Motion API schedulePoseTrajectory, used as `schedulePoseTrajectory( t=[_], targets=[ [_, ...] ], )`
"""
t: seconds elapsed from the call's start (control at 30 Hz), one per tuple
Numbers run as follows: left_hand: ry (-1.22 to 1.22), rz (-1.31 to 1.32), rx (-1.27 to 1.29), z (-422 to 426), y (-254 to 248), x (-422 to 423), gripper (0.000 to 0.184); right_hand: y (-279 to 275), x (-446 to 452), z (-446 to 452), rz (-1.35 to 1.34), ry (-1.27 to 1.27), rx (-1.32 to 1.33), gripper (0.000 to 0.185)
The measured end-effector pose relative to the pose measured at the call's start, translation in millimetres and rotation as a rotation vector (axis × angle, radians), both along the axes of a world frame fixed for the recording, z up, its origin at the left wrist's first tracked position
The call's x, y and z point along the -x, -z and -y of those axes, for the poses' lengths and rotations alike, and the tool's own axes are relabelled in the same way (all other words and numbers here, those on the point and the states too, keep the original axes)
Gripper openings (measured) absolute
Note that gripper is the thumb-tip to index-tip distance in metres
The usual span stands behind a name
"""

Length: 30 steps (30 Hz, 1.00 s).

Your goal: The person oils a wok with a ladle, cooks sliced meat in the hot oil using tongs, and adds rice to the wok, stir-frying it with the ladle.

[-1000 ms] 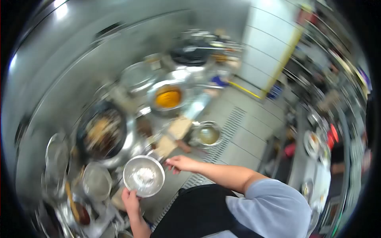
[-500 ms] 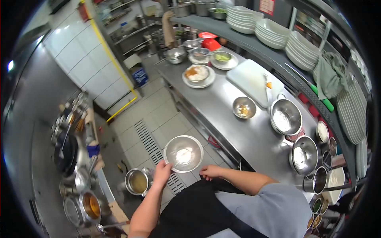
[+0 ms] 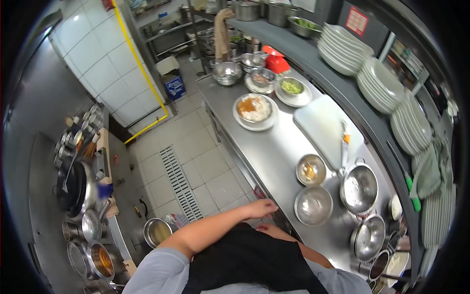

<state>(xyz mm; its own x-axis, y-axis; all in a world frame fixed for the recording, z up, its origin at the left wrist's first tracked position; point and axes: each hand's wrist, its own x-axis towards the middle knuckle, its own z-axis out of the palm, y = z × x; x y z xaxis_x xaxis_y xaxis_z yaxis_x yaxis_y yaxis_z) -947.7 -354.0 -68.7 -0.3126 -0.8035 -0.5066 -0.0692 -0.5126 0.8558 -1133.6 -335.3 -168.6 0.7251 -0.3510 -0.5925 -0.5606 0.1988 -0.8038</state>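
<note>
My left hand [image 3: 262,208] is over the near edge of the steel counter, its fingers slightly apart and empty. My right hand [image 3: 268,229] is just below it by the black apron, fingers curled and partly hidden; what they hold cannot be made out. An empty-looking metal bowl [image 3: 313,206] rests on the counter to the right of my left hand, touching neither hand. Behind it stands a smaller metal bowl [image 3: 311,170] with yellowish food in it.
A white cutting board [image 3: 320,130] lies behind the bowls, with a knife [image 3: 345,147] at its right. Rice with orange topping [image 3: 254,108] stands farther back. Stacked plates [image 3: 342,49] line the shelf. At left are a wok [image 3: 73,188] and a pot [image 3: 159,232].
The metal bowl has gone from my left hand onto the counter. My left hand has moved right, toward the counter. The view has turned from the stove side to the counter.
</note>
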Motion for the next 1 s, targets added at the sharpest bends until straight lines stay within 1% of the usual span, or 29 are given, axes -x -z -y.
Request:
schedulePoseTrajectory(
  t=[0.03, 0.1, 0.17, 0.27, 0.3, 0.37, 0.4, 0.47, 0.53, 0.57, 0.6, 0.67, 0.73, 0.77, 0.8, 0.83, 0.9, 0.93, 1.0],
  targets=[
    [-0.032, 0.004, 0.004, -7, 2, -23, 0.025, -3, -12, 5, -0.025, -0.050, 0.042, 0.039],
    [-0.224, -0.146, -0.067, -34, 11, -78, 0.026, -15, -44, 18, -0.014, -0.147, 0.050, 0.041],
    [-0.410, -0.088, -0.105, -70, 18, -134, 0.028, -36, -86, 31, -0.147, -0.262, 0.068, 0.040],
    [-0.776, -0.134, -0.140, -140, 40, -212, 0.025, -24, -155, 54, -0.123, -0.401, 0.139, 0.036],
    [-0.892, -0.140, -0.140, -165, 49, -233, 0.024, -19, -180, 65, -0.127, -0.402, 0.084, 0.032],
    [-1.131, -0.169, -0.165, -206, 50, -265, 0.022, -23, -231, 90, -0.127, -0.337, 0.092, 0.030],
    [-1.190, -0.177, -0.200, -229, 64, -283, 0.023, -24, -250, 101, -0.127, -0.323, 0.108, 0.030],
    [-1.301, -0.209, -0.233, -251, 77, -314, 0.023, -30, -290, 122, -0.117, -0.170, 0.170, 0.027],
    [-1.426, -0.171, -0.295, -278, 87, -333, 0.024, -51, -325, 141, -0.234, -0.315, 0.221, 0.024],
    [-1.437, -0.206, -0.261, -282, 87, -343, 0.024, -31, -339, 156, -0.185, -0.338, 0.225, 0.021],
    [-1.445, -0.238, -0.233, -277, 85, -357, 0.024, -35, -357, 164, -0.173, -0.285, 0.115, 0.022],
    [-1.371, -0.114, -0.251, -270, 79, -387, 0.023, -40, -393, 178, -0.179, -0.246, 0.174, 0.023],
    [-1.361, 0.013, -0.203, -256, 100, -425, 0.023, -34, -419, 188, -0.176, -0.166, 0.194, 0.025],
    [-1.400, -0.048, -0.139, -246, 83, -441, 0.020, -25, -431, 192, -0.192, -0.118, 0.137, 0.023],
    [-1.435, -0.100, -0.072, -239, 65, -456, 0.018, -27, -450, 191, -0.219, -0.164, 0.134, 0.022],
    [-1.478, -0.094, -0.070, -233, 60, -469, 0.018, -36, -463, 183, -0.246, -0.204, 0.131, 0.021],
    [-1.411, -0.011, 0.069, -225, 54, -496, 0.018, -35, -496, 177, -0.252, -0.318, 0.134, 0.021],
    [-1.447, -0.011, 0.068, -228, 49, -506, 0.018, -54, -519, 168, -0.248, -0.450, 0.227, 0.020],
    [-1.452, 0.180, 0.038, -229, 41, -530, 0.019, -42, -564, 181, -0.247, -0.509, 0.228, 0.021]
  ],
)
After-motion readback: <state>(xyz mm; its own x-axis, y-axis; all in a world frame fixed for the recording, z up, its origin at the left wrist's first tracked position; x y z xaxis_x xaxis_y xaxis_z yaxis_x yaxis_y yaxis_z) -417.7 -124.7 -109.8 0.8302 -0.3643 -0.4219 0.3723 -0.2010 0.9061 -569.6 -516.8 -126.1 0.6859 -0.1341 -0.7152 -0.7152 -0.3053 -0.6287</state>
